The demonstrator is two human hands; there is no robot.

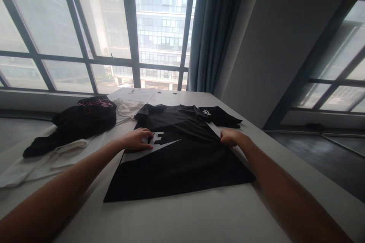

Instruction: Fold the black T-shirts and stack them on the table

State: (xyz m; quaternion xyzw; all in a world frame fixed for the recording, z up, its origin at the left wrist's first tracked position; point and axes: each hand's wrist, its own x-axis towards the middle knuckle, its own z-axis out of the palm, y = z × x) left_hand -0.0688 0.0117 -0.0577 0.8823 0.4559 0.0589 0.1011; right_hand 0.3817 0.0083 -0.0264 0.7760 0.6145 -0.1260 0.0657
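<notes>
- Head view: a black T-shirt (182,163) lies spread print-side up on the white table (199,216), in the middle of it and straight ahead of the person, hem toward the near edge and collar toward the window (99,26).
- The left hand (137,139) rests palm down on the chest, fingers loosely curled over the start of the white lettering. It grasps nothing; it only presses the cloth to the table.
- The right hand (229,137) is closed into a fist at the shirt's right side, just below the sleeve, with a pinch of fabric gathered in it. Creases run across the chest toward that fist, so the cloth looks to be under pull.
- Judged from this, the step in hand is the working of the right side of the shirt — one hand anchors, the other draws the edge.
- The next move calls for the anchoring palm to stay firm, so that the body does not slide or bunch — and for the gathered edge to be moved evenly, since the creases show that slack is already uneven.
- To the left lies a dark garment with pink lettering (85,115) on top of white clothing (42,161), well apart from the hands.
- Beyond the right sleeve sits a small folded black piece (219,115), near the shirt; whether they touch I cannot tell.
- A blue-grey curtain (213,26) hangs behind the far corner.
</notes>
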